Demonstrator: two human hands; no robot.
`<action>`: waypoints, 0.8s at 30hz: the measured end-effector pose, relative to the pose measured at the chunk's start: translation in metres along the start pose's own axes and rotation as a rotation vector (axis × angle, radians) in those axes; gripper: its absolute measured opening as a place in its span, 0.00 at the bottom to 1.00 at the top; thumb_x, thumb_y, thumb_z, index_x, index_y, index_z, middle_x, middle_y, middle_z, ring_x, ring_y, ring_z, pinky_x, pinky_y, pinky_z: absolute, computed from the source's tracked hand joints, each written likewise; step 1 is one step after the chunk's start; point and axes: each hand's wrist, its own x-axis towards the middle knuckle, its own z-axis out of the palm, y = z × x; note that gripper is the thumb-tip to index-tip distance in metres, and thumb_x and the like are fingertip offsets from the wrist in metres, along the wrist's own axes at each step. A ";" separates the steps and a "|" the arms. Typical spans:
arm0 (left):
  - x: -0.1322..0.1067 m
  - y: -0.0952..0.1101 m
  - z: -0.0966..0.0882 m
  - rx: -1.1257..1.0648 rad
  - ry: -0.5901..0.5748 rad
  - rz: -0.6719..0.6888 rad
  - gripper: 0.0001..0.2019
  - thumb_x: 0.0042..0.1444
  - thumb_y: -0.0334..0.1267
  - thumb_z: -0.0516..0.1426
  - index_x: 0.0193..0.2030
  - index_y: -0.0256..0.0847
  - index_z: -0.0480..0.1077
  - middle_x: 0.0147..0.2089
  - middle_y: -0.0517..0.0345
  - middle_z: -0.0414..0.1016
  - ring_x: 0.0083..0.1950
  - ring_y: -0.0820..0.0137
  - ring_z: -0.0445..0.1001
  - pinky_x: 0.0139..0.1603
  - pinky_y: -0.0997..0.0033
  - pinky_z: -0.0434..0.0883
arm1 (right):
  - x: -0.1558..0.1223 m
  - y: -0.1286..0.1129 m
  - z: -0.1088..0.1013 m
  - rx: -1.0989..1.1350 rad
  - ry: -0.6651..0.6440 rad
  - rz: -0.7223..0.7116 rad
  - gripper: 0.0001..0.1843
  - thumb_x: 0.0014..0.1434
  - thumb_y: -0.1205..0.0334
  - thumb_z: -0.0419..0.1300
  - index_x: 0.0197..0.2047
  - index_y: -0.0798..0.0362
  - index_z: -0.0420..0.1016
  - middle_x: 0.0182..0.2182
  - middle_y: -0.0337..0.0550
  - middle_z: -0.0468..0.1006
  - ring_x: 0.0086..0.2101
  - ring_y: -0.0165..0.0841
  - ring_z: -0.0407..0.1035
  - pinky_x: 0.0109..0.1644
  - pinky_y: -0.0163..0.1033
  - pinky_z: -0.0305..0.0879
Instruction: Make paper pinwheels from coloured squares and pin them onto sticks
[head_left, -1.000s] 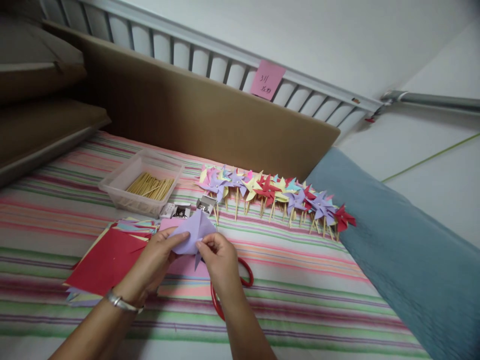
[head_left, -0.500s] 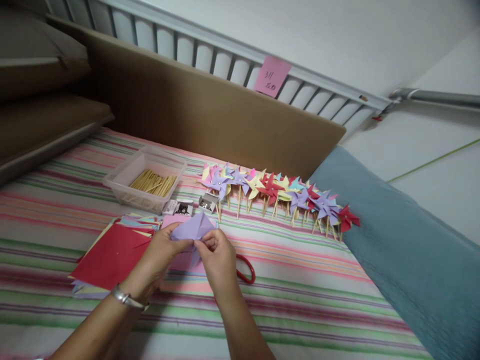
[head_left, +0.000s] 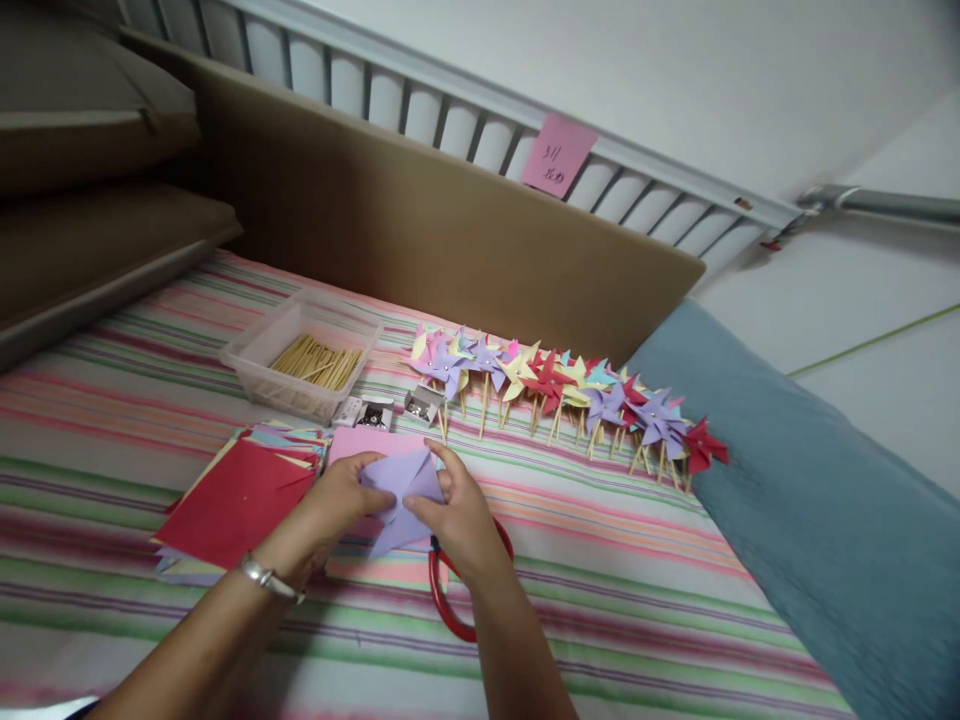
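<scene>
A lavender paper square (head_left: 405, 475), with cuts and creases running inward, is held between both hands over a stack of pink paper (head_left: 367, 443). My left hand (head_left: 349, 500) grips its left side, thumb on top near the middle. My right hand (head_left: 454, 505) pinches the right side, thumb on the face and forefinger at the upper corner. Red-handled scissors (head_left: 442, 600) lie under my right wrist, their blades hidden. Left of my left hand is a pile of coloured paper squares topped with a red sheet (head_left: 240, 500).
A clear plastic box (head_left: 247, 360) holds thin wooden sticks (head_left: 319, 362). Small boxes of metal pins (head_left: 424, 403) stand beside it. Several finished pinwheels (head_left: 547, 380) lie in a row before a brown board (head_left: 420, 210). Striped cloth (head_left: 600, 610) covers the surface.
The lavender paper has been turned and tilted so its face shows more. My right hand has shifted from its lower edge to its right side. More of the scissor handles shows.
</scene>
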 end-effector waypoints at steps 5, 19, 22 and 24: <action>-0.001 -0.001 0.001 0.035 -0.039 -0.009 0.14 0.33 0.28 0.62 0.33 0.36 0.74 0.22 0.61 0.74 0.23 0.69 0.71 0.27 0.71 0.67 | -0.004 -0.003 0.002 0.008 -0.025 0.064 0.38 0.42 0.71 0.61 0.58 0.49 0.62 0.25 0.33 0.74 0.20 0.27 0.66 0.22 0.30 0.60; -0.005 0.003 0.001 0.021 -0.067 -0.024 0.13 0.32 0.26 0.59 0.31 0.36 0.72 0.20 0.63 0.72 0.22 0.69 0.70 0.26 0.71 0.67 | 0.004 0.004 -0.003 0.110 -0.041 0.086 0.34 0.41 0.68 0.63 0.54 0.50 0.65 0.28 0.36 0.76 0.24 0.32 0.69 0.25 0.33 0.64; -0.005 0.002 0.001 0.038 -0.071 -0.017 0.13 0.33 0.26 0.59 0.31 0.37 0.73 0.20 0.63 0.72 0.22 0.70 0.69 0.25 0.72 0.66 | 0.003 0.005 -0.002 0.079 -0.041 0.076 0.37 0.39 0.71 0.62 0.56 0.49 0.63 0.28 0.36 0.76 0.24 0.31 0.69 0.25 0.33 0.62; -0.006 0.002 0.001 0.046 -0.074 -0.009 0.13 0.33 0.26 0.59 0.31 0.37 0.73 0.20 0.63 0.72 0.22 0.70 0.69 0.25 0.72 0.65 | 0.002 0.005 -0.001 0.019 -0.028 0.051 0.37 0.39 0.72 0.61 0.56 0.49 0.64 0.30 0.36 0.76 0.26 0.31 0.68 0.26 0.32 0.63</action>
